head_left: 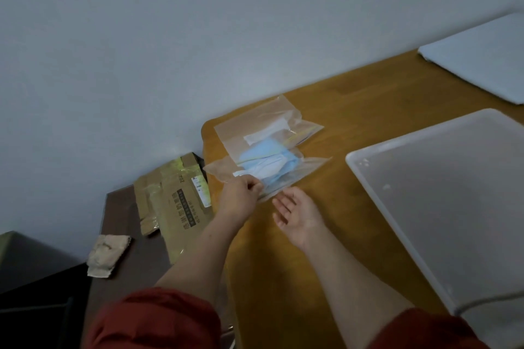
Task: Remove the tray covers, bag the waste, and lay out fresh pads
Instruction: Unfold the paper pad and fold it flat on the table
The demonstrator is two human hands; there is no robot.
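Red sleeves (153,320) at 6 o'clock, both forearms bare, reaching out over the tan wooden table (283,278). Left hand (239,193), just left of centre: thumb and fingertips pinch the near edge of the nearer clear plastic zip bag (309,168), which holds crumpled blue and white sheet material. Right hand (295,214) is at 3 o'clock of the left one, palm up, fingers loose and spread, holding nothing. It sits just beside the bag's near corner; can't tell if it touches. A second clear plastic zip bag (263,127) lies at 12 o'clock of the first and overlaps it, with a white folded piece inside. Both bags lie flat on the table's left corner. Large translucent white plastic tray (453,207) at 3 o'clock on the table, apart from the bags, its floor bare. Flat white rectangular pad (482,59) at 2 o'clock at the table's far end, apart from the tray. Off the table at 8 o'clock: flattened brown cardboard box (175,207) with printed text, and nearer to me a crumpled tan paper scrap (109,252).
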